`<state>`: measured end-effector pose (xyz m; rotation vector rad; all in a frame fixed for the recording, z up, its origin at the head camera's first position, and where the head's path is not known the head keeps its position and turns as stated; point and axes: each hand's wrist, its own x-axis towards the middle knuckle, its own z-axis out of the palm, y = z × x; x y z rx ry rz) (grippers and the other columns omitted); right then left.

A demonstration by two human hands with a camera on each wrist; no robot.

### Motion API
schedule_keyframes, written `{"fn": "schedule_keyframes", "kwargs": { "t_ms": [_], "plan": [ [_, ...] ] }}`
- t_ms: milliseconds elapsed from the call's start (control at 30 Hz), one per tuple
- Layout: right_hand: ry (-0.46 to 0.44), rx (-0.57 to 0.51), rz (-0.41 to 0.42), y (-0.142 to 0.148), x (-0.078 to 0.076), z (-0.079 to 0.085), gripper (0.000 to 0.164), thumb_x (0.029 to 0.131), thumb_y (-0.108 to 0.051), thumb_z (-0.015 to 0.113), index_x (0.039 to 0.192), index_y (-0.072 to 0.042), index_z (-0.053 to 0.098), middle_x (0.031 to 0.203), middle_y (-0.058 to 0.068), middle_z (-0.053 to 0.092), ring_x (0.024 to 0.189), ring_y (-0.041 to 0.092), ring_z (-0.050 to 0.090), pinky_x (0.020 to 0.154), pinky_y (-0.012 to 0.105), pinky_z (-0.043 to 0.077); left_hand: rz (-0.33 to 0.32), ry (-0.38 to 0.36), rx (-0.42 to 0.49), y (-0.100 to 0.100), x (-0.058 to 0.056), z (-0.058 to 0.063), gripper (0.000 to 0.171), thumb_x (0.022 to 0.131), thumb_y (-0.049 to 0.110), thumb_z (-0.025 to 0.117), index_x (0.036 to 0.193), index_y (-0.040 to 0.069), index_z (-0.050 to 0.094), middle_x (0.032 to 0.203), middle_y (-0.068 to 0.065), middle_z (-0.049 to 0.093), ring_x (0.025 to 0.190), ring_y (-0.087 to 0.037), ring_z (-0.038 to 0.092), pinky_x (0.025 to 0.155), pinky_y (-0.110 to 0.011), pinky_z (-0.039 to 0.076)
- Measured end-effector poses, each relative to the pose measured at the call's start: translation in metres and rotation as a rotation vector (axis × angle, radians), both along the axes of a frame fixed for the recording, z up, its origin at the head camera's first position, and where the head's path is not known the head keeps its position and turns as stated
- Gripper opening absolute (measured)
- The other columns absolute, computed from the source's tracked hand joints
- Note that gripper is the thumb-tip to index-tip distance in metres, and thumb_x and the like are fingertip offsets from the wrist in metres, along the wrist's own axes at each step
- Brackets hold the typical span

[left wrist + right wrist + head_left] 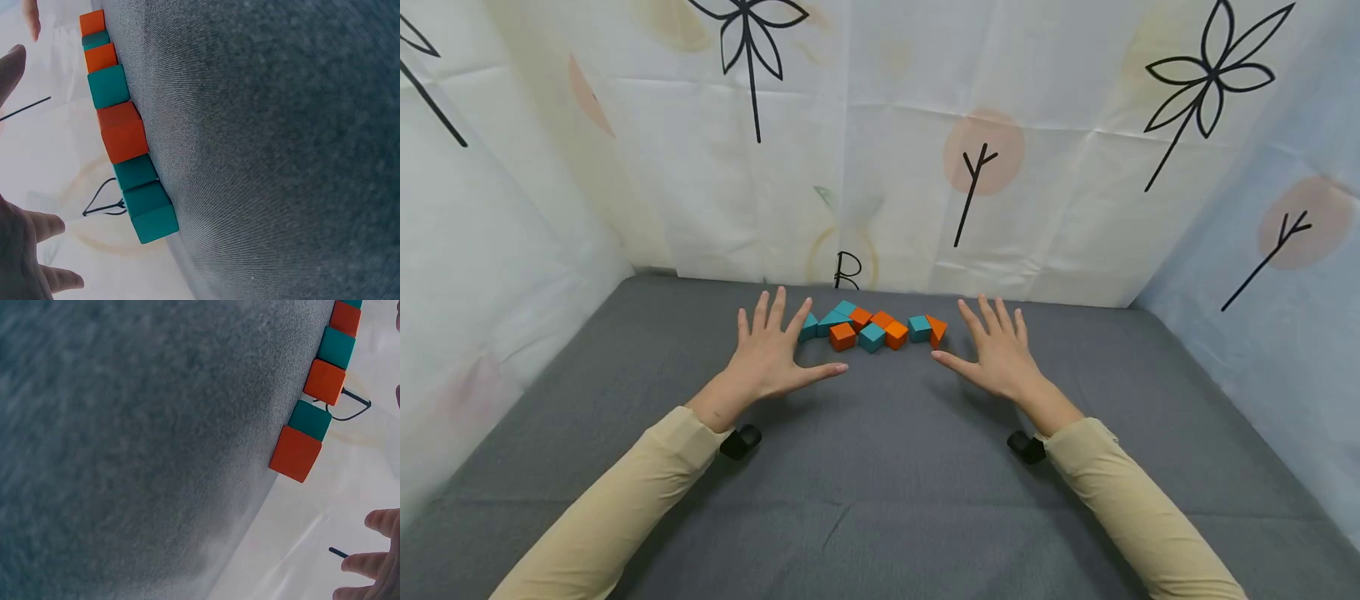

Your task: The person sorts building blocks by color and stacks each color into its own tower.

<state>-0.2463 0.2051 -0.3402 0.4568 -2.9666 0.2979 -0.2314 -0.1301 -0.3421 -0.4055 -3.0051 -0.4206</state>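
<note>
Several small teal and orange blocks lie in a low cluster at the far middle of the table. Among them are an orange cube (842,337), a teal cube (872,337) and, at the right end, an orange triangular block (936,331) beside another teal block (919,328). My left hand (765,354) is spread wide at the cluster's left end, its fingers overlapping the view of a teal block (808,327). On the other side, my right hand (997,354) has its fingers spread just right of the orange triangular block. Both hands hold nothing.
A grey cloth (880,483) covers the table. Pale curtains (895,167) printed with plants stand behind and at both sides. Each wrist carries a small black camera, one on the left (741,442) and one on the right (1026,447).
</note>
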Motion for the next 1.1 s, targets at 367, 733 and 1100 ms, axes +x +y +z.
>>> {"fn": "schedule_keyframes", "kwargs": {
  "t_ms": [367, 733, 1100],
  "plan": [
    [0.01, -0.043, 0.083, -0.018, -0.002, -0.001, 0.085, 0.089, -0.054, 0.06, 0.153, -0.01, 0.025, 0.157, 0.021, 0.02, 0.146, 0.04, 0.01, 0.117, 0.06, 0.005, -0.021, -0.009, -0.002, 0.002, 0.0, -0.006, 0.105, 0.078, 0.071, 0.058, 0.154, 0.01, 0.02, 0.159, -0.024, 0.004, 0.145, -0.043, 0.006, 0.115, -0.064, 0.005],
    [-0.035, -0.141, 0.135, -0.05, -0.009, -0.008, 0.076, 0.092, -0.05, 0.058, 0.149, -0.008, 0.033, 0.154, 0.021, 0.028, 0.145, 0.038, 0.019, 0.116, 0.059, 0.014, -0.041, 0.063, 0.073, 0.003, 0.001, -0.013, 0.088, 0.084, 0.055, 0.064, 0.146, -0.001, 0.036, 0.152, -0.028, 0.025, 0.14, -0.044, 0.021, 0.114, -0.06, 0.02],
    [-0.112, -0.148, 0.172, -0.076, -0.012, -0.004, 0.076, 0.092, -0.052, 0.056, 0.15, -0.011, 0.032, 0.155, 0.02, 0.027, 0.144, 0.037, 0.022, 0.115, 0.061, 0.017, -0.071, -0.008, 0.275, 0.017, -0.003, -0.014, 0.075, 0.088, 0.042, 0.067, 0.143, -0.002, 0.039, 0.147, -0.025, 0.032, 0.136, -0.042, 0.028, 0.108, -0.057, 0.034]
  ]
}}
